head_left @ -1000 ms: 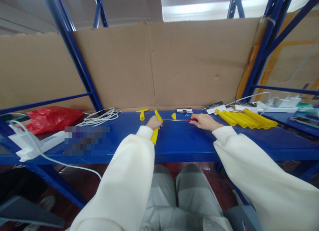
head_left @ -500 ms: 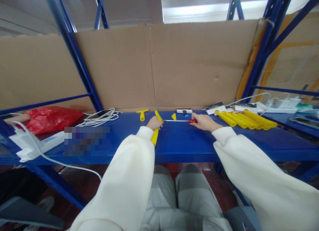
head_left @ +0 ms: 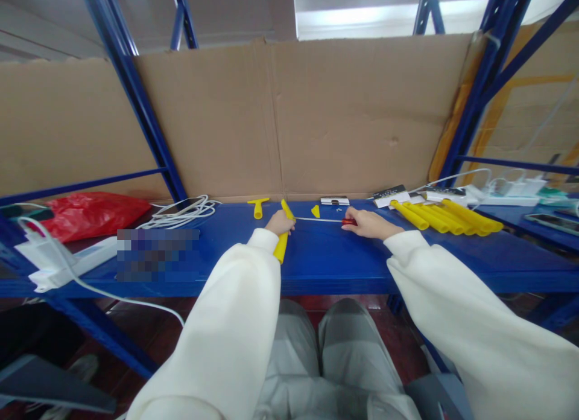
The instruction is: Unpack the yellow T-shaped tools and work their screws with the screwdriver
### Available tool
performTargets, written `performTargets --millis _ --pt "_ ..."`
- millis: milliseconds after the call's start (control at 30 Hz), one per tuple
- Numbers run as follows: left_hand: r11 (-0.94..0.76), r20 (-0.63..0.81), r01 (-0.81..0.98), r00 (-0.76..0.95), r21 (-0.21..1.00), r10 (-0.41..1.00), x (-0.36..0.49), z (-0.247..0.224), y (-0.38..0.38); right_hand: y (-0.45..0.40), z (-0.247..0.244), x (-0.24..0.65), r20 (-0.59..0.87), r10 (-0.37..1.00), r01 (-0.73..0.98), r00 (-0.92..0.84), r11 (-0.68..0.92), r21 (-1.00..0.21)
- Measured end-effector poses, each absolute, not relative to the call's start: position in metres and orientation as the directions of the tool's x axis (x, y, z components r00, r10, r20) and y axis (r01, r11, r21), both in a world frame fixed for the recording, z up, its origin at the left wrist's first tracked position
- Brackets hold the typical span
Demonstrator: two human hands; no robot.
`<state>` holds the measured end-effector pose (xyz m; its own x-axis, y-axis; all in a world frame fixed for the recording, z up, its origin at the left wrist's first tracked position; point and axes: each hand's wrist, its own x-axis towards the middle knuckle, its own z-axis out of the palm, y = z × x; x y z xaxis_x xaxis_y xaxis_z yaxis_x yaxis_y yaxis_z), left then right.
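- The held yellow piece (head_left: pixel 281 249) is kept slightly tilted above the table (head_left: pixel 335 260), its lower, tubular end turned toward the person; its middle is covered by fingers.
- It is pinched in the grip of the left hand (head_left: pixel 278 223), the fingers being closed around it.
- The screwdriver (head_left: pixel 320 219) is laid across to the right of the held yellow piece, its shaft pointed at it; the tip is brought up to the piece by the left fingers, but whether it is inserted cannot be told.
- Its red handle is enclosed by the grip of the right hand (head_left: pixel 368 222), well to the right of the held yellow piece.
- A small yellow part (head_left: pixel 315 212) is placed just right of the held yellow piece, and beyond it a black-and-white packet (head_left: pixel 335 200) is seen.
- A yellow T-shaped piece (head_left: pixel 258 209) is set near it on the left.
- Farther left of it, a coiled white cable (head_left: pixel 194 213) and a red plastic bag (head_left: pixel 102 216) are seen.
- Well to its right, yellow tubes (head_left: pixel 414 216) are lined up beside printed cards (head_left: pixel 391 196).
- Behind it, a cardboard panel (head_left: pixel 362 118) is stood upright.
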<state>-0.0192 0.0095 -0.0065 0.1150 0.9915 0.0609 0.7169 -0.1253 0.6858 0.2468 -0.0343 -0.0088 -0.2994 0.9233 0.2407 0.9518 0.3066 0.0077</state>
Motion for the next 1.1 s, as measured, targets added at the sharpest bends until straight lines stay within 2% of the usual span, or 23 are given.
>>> performTargets --millis 200,333,533,700,900,1100 --pt "-0.129 0.057 0.724 0.123 0.678 0.991 -0.0174 -0.0069 0.0084 -0.0328 -0.0094 0.2486 0.283 0.914 0.956 -0.292 0.285 0.066" --pt "-0.144 0.058 0.734 0.142 0.664 0.988 -0.0179 -0.0073 0.0087 -0.0334 -0.0088 0.2492 0.248 0.917 0.95 -0.312 0.295 0.104" --pt "-0.142 0.056 0.744 0.14 0.653 0.989 -0.0196 -0.0091 0.0123 -0.0341 -0.0081 0.2479 0.236 0.92 0.95 -0.313 0.304 0.075" --pt "-0.149 0.066 0.735 0.141 0.661 0.988 -0.0198 -0.0102 0.0137 -0.0312 -0.0104 0.2495 0.284 0.897 0.937 -0.338 0.348 0.017" --pt "-0.149 0.068 0.724 0.141 0.674 0.988 -0.0197 -0.0099 0.0134 -0.0314 -0.0101 0.2505 0.335 0.878 0.939 -0.342 0.337 0.076" --pt "-0.142 0.062 0.718 0.137 0.681 0.989 -0.0191 -0.0089 0.0119 -0.0348 -0.0081 0.2496 0.306 0.884 0.935 -0.354 0.336 0.114"
